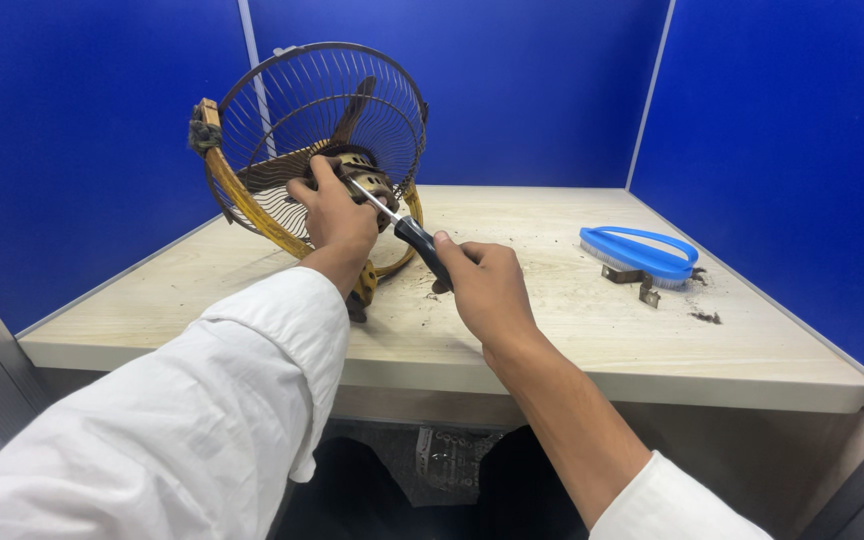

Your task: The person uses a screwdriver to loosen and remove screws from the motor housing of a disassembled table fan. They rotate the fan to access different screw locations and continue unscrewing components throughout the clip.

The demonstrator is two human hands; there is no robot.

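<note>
An old fan with a rusty wire guard point(352, 95) and a yellowed frame stands tilted on the wooden desk point(552, 330). My left hand point(337, 215) grips the fan's motor housing point(367, 175) at the centre of the guard. My right hand point(487, 285) holds a screwdriver point(407, 228) by its black handle. The metal shaft points up and left, and its tip meets the motor housing beside my left fingers.
A blue scrubbing brush point(640, 252) lies at the desk's right side, with small rusty metal pieces point(637, 282) and dirt crumbs next to it. Blue partition walls close in the back and both sides. My legs are under the desk's front edge.
</note>
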